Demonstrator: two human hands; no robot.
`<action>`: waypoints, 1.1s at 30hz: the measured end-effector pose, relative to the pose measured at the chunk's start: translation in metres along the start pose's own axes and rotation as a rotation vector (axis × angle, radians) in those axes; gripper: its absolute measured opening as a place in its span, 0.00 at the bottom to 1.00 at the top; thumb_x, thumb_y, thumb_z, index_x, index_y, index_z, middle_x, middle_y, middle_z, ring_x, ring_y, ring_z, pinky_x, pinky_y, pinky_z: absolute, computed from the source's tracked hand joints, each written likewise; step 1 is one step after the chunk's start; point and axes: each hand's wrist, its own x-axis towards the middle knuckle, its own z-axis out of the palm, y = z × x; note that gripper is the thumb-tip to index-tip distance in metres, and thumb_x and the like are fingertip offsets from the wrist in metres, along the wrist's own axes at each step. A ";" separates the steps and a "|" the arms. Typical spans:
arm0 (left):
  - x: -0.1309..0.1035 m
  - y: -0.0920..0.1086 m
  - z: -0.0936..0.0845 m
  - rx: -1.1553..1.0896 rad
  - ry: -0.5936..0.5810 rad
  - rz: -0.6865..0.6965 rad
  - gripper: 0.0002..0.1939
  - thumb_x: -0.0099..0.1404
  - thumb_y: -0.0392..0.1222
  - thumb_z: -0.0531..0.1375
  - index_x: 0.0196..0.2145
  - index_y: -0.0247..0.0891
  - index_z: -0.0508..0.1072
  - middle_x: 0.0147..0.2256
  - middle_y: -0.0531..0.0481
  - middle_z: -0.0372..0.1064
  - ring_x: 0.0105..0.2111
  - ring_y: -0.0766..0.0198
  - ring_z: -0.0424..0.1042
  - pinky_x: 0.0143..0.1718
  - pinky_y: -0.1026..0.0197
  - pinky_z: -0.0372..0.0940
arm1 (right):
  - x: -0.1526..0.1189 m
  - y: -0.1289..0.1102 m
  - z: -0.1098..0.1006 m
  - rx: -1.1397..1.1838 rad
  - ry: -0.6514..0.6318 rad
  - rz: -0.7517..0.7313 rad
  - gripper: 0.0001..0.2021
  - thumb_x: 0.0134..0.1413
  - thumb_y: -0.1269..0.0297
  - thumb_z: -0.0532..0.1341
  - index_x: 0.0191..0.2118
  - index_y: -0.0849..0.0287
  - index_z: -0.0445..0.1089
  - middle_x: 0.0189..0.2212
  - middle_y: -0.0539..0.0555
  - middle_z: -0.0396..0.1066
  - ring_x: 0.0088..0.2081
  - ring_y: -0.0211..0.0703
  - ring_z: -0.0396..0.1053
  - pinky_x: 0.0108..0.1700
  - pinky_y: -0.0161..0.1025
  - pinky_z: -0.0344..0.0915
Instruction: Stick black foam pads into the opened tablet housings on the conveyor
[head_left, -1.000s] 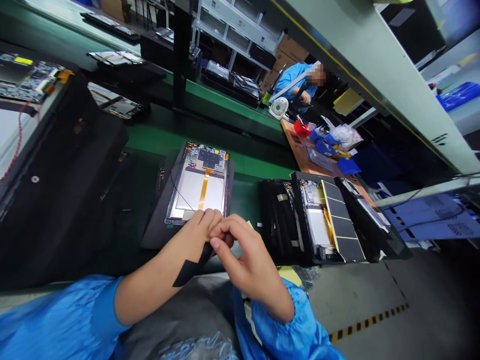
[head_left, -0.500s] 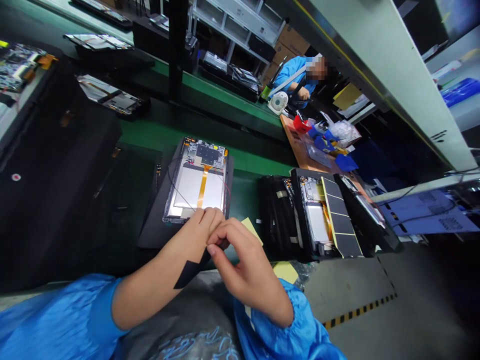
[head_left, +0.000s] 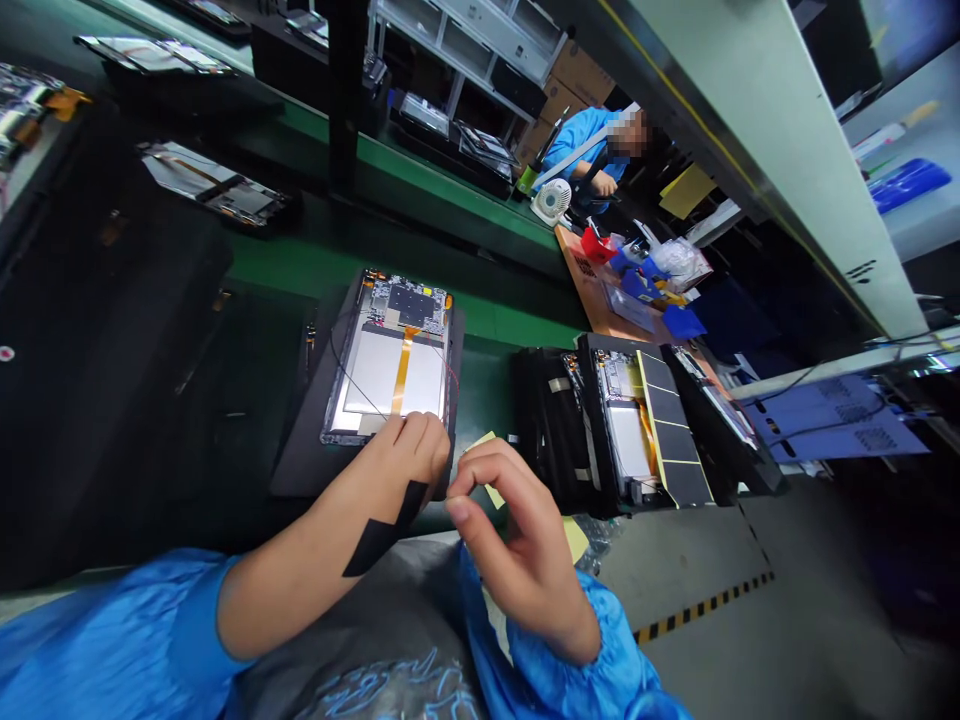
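My left hand (head_left: 415, 447) is curled closed at the near edge of an opened tablet (head_left: 382, 368); anything inside its fingers is hidden. Black adhesive pieces (head_left: 373, 545) are stuck along my left wrist and forearm. To the right, my right hand (head_left: 517, 535) has thumb and index fingertips brought together, apart from the left wrist; whether something small is between them I cannot make out. The tablet shows its circuit board, a silver battery, an orange ribbon cable, and thin black and red wires. It rests on a dark pad (head_left: 300, 455).
Right of the hands stand dark trays with another opened tablet (head_left: 626, 440) and a sheet of black stickers (head_left: 675, 430). Yellow paper (head_left: 481, 440) lies behind my right hand. More opened tablets (head_left: 214, 185) are at left. A co-worker (head_left: 585, 150) sits beyond a small fan (head_left: 553, 202).
My right hand has drawn away from my left wrist, to the right. More of the black piece near the left wrist now shows. My left hand stays at the tablet's near edge.
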 end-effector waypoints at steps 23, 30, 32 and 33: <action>-0.001 0.009 -0.003 -0.111 -0.100 -0.082 0.12 0.64 0.25 0.54 0.38 0.38 0.71 0.36 0.44 0.62 0.41 0.49 0.63 0.44 0.50 0.60 | -0.002 0.009 0.008 -0.067 0.019 -0.028 0.05 0.65 0.71 0.61 0.44 0.55 0.70 0.37 0.53 0.73 0.40 0.43 0.71 0.41 0.41 0.71; 0.004 0.007 -0.006 -0.024 -0.075 -0.071 0.12 0.69 0.25 0.51 0.38 0.35 0.72 0.33 0.46 0.63 0.36 0.53 0.62 0.37 0.53 0.57 | -0.005 0.011 0.005 -0.133 -0.004 -0.159 0.09 0.65 0.70 0.64 0.49 0.54 0.77 0.38 0.54 0.74 0.39 0.44 0.71 0.40 0.43 0.71; 0.001 0.008 -0.002 -0.032 -0.067 -0.067 0.11 0.68 0.26 0.52 0.37 0.35 0.71 0.33 0.46 0.62 0.36 0.53 0.61 0.38 0.52 0.58 | 0.002 0.015 0.002 -0.137 -0.061 -0.208 0.10 0.66 0.69 0.64 0.50 0.55 0.78 0.38 0.54 0.73 0.39 0.43 0.71 0.41 0.43 0.71; 0.000 0.009 0.001 -0.048 -0.061 -0.064 0.10 0.67 0.26 0.52 0.37 0.36 0.71 0.33 0.46 0.62 0.37 0.53 0.61 0.38 0.52 0.58 | 0.005 0.017 0.000 -0.142 -0.108 -0.246 0.09 0.66 0.69 0.63 0.49 0.57 0.79 0.37 0.54 0.73 0.39 0.43 0.71 0.41 0.42 0.71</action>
